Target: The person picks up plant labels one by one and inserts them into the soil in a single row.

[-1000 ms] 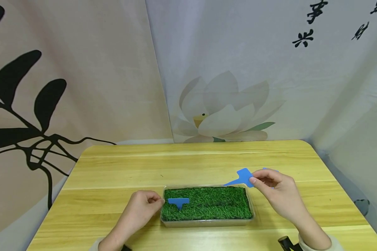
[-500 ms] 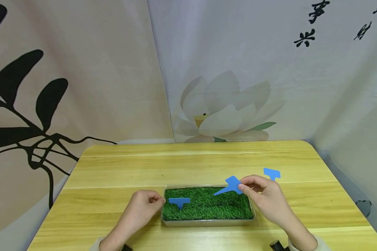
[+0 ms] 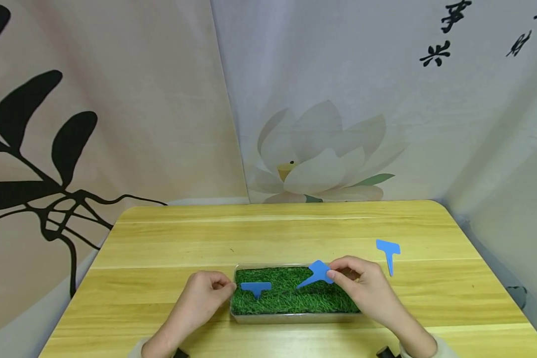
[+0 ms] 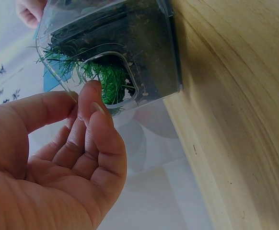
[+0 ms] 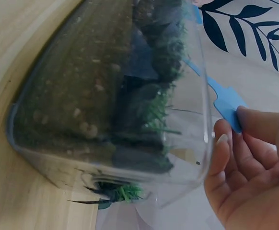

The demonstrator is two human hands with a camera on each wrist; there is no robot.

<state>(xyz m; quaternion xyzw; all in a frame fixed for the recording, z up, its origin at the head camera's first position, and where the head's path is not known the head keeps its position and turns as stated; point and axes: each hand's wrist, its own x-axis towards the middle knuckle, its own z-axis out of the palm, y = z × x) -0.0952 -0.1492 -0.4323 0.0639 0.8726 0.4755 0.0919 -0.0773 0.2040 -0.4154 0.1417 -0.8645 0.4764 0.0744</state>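
Observation:
A clear plastic box point(image 3: 295, 318) holds dark soil topped with green grass turf point(image 3: 291, 303). At its left end my left hand point(image 3: 208, 293) pinches the rim between thumb and finger, as the left wrist view shows. My right hand point(image 3: 367, 283) holds a blue T-shaped plant label point(image 3: 317, 272) by its head, above the right half of the grass. The label's pointed stem slants down to the left, its tip close over the turf. Another blue plant label point(image 3: 256, 287) stands upright in the grass near the left end, its stem partly sunk.
A third blue plant label point(image 3: 388, 251) lies on the wooden table point(image 3: 183, 238), beyond and right of the box. Behind the table hangs a pale printed cloth point(image 3: 322, 99). Black wrist gear point(image 3: 386, 352) shows below the right wrist.
My right hand has carried its label left and down, from the box's back right corner to over the grass. The label lying on the table has come into full view. My left hand stays put.

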